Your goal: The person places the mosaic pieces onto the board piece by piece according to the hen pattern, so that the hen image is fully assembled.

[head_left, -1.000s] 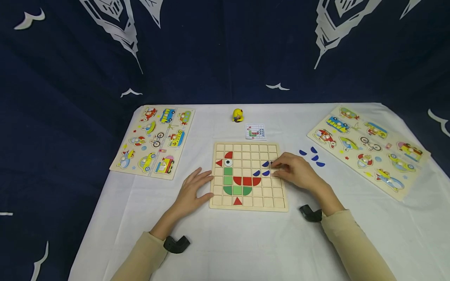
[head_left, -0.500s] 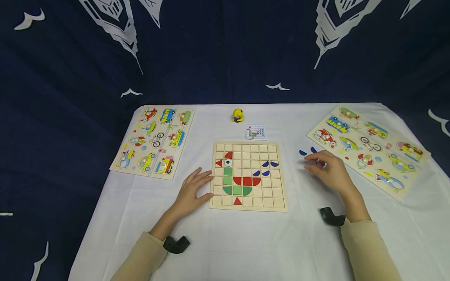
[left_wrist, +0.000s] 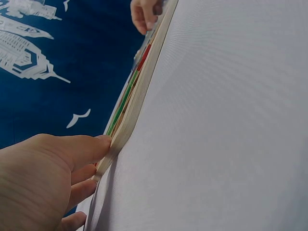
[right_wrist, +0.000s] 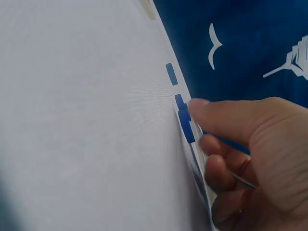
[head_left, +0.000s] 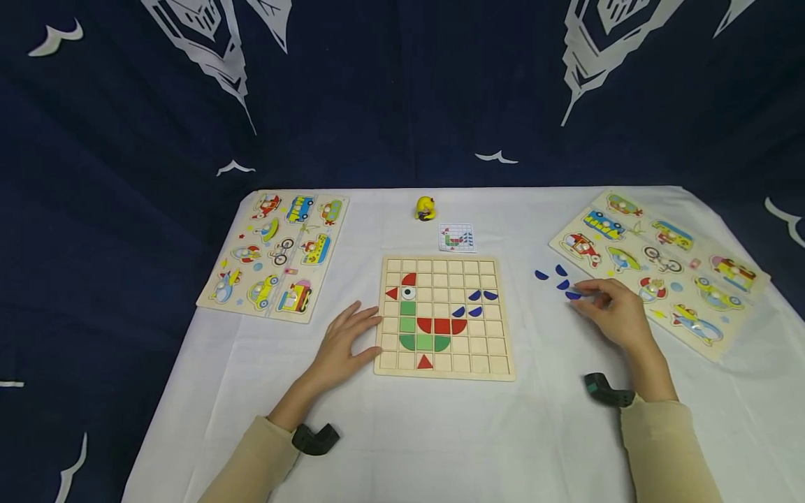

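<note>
A square wooden grid board (head_left: 484, 363) lies mid-table, set with red, green and blue tiles and a white eye tile (head_left: 408, 293) in a bird-like figure. My left hand (head_left: 339, 346) rests at its left edge, fingers spread, thumb touching the rim (left_wrist: 126, 130) in the left wrist view. Several blue half-moon pieces (head_left: 561, 270) lie loose to the right of the board. My right hand (head_left: 615, 314) is over them, thumb and index fingertips parted right at the nearest blue piece (head_left: 572, 295). Its thumb tip overlaps the blue pieces (right_wrist: 186, 126) in the right wrist view.
Vehicle picture puzzles stand at both sides, a left puzzle board (head_left: 273, 255) and a right puzzle board (head_left: 660, 269) close behind my right hand. Beyond the grid board are a small pattern card (head_left: 458, 237) and a yellow duck figure (head_left: 425, 207).
My right hand has let go of a blue piece at the grid board's right side and moved right to the loose blue pieces. My left hand has stayed in place.
</note>
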### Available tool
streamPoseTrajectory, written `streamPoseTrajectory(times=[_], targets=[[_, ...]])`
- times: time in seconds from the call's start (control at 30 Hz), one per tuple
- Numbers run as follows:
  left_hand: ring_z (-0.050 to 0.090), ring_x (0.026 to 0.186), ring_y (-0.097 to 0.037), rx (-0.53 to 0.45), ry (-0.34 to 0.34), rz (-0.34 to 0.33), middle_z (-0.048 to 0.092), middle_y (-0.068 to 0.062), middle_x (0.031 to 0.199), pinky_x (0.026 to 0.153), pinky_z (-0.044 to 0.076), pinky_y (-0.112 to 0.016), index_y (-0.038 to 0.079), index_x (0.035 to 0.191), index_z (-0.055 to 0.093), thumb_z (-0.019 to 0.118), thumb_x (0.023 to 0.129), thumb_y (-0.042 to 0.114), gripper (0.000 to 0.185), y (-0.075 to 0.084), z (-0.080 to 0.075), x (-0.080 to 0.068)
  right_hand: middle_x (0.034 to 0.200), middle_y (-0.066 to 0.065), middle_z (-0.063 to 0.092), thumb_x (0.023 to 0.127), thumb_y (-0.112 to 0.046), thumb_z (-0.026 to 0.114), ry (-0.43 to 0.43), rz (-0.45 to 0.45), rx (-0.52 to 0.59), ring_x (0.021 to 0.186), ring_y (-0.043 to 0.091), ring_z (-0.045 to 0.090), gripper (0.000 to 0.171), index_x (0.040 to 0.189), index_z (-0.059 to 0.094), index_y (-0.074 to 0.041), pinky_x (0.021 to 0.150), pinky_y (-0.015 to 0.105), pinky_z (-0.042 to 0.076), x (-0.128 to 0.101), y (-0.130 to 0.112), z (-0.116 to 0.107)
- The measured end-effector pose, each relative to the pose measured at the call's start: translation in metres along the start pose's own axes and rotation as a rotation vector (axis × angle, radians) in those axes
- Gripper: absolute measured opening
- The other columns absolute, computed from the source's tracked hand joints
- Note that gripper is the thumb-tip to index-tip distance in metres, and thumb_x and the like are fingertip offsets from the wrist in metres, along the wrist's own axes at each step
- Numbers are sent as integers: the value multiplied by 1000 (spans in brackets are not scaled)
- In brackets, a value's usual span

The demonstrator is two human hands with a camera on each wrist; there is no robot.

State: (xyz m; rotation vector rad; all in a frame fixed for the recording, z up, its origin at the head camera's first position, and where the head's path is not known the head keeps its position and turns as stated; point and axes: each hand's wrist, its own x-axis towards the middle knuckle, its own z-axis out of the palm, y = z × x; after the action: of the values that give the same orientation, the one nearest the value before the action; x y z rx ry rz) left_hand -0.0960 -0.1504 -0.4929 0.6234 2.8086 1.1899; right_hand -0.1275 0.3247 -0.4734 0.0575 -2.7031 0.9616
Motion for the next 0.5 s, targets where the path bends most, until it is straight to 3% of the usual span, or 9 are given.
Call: streamPoseTrajectory(times=[0.2,0.5], targets=[[23,148,-33,-4,10,4,50,-7,148,116,16,-61,7,132,60,76,83,17,53,0,1,0,81,9,54,83,-10,77,-34,50,-42,64,2,39,23,104,72,-2,55,22,31,0,8,1],[23,148,-33,-4,10,5,50,-8,148,115,17,-61,7,132,60,75,83,17,53,-1,1,0,74,7,50,84,-10,75,-22,35,-73,61,7,38,14,97,73,-2,52,25,29,1,7,5]])
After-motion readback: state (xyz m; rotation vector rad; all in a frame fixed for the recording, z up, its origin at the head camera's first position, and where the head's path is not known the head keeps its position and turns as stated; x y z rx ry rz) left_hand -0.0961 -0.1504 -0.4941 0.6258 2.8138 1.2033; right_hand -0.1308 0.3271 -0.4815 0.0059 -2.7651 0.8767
